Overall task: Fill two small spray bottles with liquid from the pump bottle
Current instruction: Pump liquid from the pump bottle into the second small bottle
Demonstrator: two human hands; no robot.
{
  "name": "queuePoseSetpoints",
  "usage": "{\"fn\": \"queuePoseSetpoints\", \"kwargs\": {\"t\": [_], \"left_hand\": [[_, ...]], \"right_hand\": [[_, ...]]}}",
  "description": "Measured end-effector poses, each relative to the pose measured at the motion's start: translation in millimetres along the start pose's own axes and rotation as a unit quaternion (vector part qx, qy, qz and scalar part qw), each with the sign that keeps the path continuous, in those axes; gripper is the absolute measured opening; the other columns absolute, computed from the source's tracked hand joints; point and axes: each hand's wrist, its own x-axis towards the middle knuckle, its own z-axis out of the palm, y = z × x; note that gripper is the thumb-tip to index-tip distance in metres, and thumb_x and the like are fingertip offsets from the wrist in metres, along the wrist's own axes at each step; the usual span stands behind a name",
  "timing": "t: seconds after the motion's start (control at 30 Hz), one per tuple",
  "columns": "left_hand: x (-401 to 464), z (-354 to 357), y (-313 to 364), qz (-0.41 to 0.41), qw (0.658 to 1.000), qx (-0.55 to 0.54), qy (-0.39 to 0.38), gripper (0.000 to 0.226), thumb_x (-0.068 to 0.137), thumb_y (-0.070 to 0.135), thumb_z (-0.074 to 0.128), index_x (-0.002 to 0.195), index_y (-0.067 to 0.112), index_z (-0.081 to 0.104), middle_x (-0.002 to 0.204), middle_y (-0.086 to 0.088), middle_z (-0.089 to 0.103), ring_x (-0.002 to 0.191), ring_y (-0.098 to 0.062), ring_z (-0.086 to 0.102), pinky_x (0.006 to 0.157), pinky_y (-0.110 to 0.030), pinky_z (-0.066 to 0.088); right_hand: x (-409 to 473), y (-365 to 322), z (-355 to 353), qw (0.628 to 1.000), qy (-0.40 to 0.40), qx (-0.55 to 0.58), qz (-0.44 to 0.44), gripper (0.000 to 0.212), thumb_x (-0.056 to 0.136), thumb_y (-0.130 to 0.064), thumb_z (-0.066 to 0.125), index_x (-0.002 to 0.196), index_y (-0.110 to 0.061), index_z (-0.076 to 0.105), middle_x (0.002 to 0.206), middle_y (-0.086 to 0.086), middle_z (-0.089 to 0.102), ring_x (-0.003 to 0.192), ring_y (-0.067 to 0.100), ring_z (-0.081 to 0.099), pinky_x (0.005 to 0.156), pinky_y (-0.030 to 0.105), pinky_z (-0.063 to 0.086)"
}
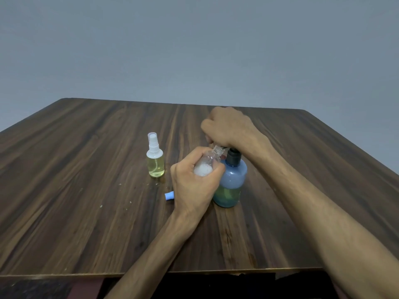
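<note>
Your left hand (194, 186) grips the open bottle (210, 161), tilted, neck at the pump (232, 178) spout; your right hand (224, 128) curls over the pump head. Let the neck drift and liquid spills on the bench (86, 169).

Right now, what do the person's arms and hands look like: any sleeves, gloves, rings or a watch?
Both forearms are bare up to the frame edge, with no sleeves in view. The left hand and the right hand wear no gloves. No watch, band or bracelet shows on either wrist. No ring is visible, though most fingers are hidden from this view.
</note>
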Motion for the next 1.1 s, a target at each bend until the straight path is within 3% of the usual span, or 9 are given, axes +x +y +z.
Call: {"fn": "queuePoseSetpoints", "kwargs": {"t": [0.13, 0.27, 0.37, 0.5, 0.63, 0.77, 0.87, 1.0, 1.1], "left_hand": [[-0.7, -0.9, 0.5, 0.007, 1.000, -0.004, -0.004, 0.016, 0.077, 0.010, 0.073, 0.090, 0.014, 0.081, 0.074, 0.006, 0.072, 0.069, -0.010, 0.066, 0.063, -0.024, 0.050], [0.3, -1.1, 0.7, 0.005, 1.000, -0.004, -0.007, 0.016, 0.077, 0.008, 0.074, 0.091, 0.012, 0.080, 0.076, 0.002, 0.074, 0.073, -0.020, 0.069, 0.065, -0.035, 0.056], [-0.7, -1.5, 1.4, 0.008, 1.000, -0.003, -0.008, 0.016, 0.077, 0.008, 0.074, 0.091, 0.013, 0.080, 0.075, 0.003, 0.073, 0.071, -0.016, 0.068, 0.064, -0.030, 0.054], [0.2, -1.4, -0.7, 0.001, 1.000, -0.013, -0.013, 0.015, 0.078, 0.008, 0.073, 0.091, 0.012, 0.079, 0.076, 0.003, 0.073, 0.072, -0.016, 0.068, 0.065, -0.027, 0.053], [-1.9, -1.3, 0.5, -0.007, 1.000, -0.026, -0.011, 0.015, 0.078, 0.010, 0.074, 0.091, 0.013, 0.080, 0.077, 0.002, 0.074, 0.074, -0.022, 0.070, 0.065, -0.032, 0.054], [-2.7, -0.6, -1.4, -0.008, 1.000, -0.023, -0.005, 0.015, 0.079, 0.011, 0.075, 0.093, 0.011, 0.081, 0.078, 0.000, 0.075, 0.075, -0.023, 0.071, 0.064, -0.036, 0.056], [-4.2, 0.0, -0.7, -0.010, 1.000, -0.030, -0.003, 0.015, 0.079, 0.010, 0.074, 0.092, 0.011, 0.081, 0.078, 0.001, 0.075, 0.074, -0.019, 0.071, 0.065, -0.032, 0.055], [-3.9, 0.2, -1.4, -0.008, 1.000, -0.029, -0.004, 0.012, 0.080, 0.011, 0.075, 0.091, 0.012, 0.079, 0.076, 0.003, 0.072, 0.070, -0.011, 0.065, 0.062, -0.031, 0.053], [-4.4, -0.5, -1.8, -0.006, 0.999, -0.034, -0.006, 0.013, 0.079, 0.010, 0.075, 0.091, 0.012, 0.080, 0.077, 0.003, 0.073, 0.072, -0.013, 0.067, 0.063, -0.029, 0.053]], "right_hand": [[0.2, -0.7, -4.1, 0.998, 0.066, 0.018, -0.005, 0.029, 0.093, -0.020, 0.047, 0.065, -0.014, 0.042, 0.062, -0.001, 0.047, 0.059, 0.020, 0.039, 0.056, 0.033, 0.029], [-0.1, -0.3, 0.8, 1.000, 0.012, 0.007, 0.007, 0.027, 0.092, -0.022, 0.048, 0.070, -0.011, 0.057, 0.071, 0.001, 0.062, 0.067, 0.022, 0.053, 0.060, 0.033, 0.033], [-1.4, -0.7, -2.2, 0.998, 0.063, 0.014, 0.000, 0.031, 0.094, -0.020, 0.048, 0.064, -0.014, 0.039, 0.063, -0.001, 0.047, 0.058, 0.019, 0.039, 0.056, 0.033, 0.027], [-0.6, -0.1, 0.4, 1.000, 0.013, 0.012, 0.012, 0.027, 0.093, -0.022, 0.049, 0.069, -0.012, 0.055, 0.069, -0.001, 0.056, 0.063, 0.018, 0.046, 0.060, 0.033, 0.031], [-1.1, -0.7, -3.0, 0.996, 0.086, 0.035, 0.003, 0.032, 0.092, -0.020, 0.048, 0.062, -0.015, 0.036, 0.061, -0.002, 0.043, 0.056, 0.017, 0.034, 0.056, 0.033, 0.026], [-0.7, -0.9, -0.5, 1.000, -0.001, 0.019, 0.023, 0.026, 0.091, -0.022, 0.050, 0.076, -0.009, 0.067, 0.071, 0.000, 0.063, 0.064, 0.017, 0.050, 0.062, 0.033, 0.036], [-3.4, -1.0, -3.7, 0.996, 0.077, 0.036, 0.020, 0.027, 0.089, -0.019, 0.049, 0.063, -0.014, 0.043, 0.060, -0.002, 0.046, 0.057, 0.019, 0.037, 0.056, 0.033, 0.029], [-2.1, -3.0, -0.9, 0.999, -0.007, 0.014, 0.030, 0.025, 0.090, -0.023, 0.049, 0.077, -0.011, 0.066, 0.076, 0.001, 0.066, 0.071, 0.022, 0.055, 0.067, 0.034, 0.039], [-1.4, -3.2, -3.5, 0.997, 0.069, 0.017, 0.019, 0.027, 0.089, -0.019, 0.050, 0.063, -0.014, 0.041, 0.062, -0.002, 0.046, 0.058, 0.019, 0.037, 0.057, 0.033, 0.028]]}}
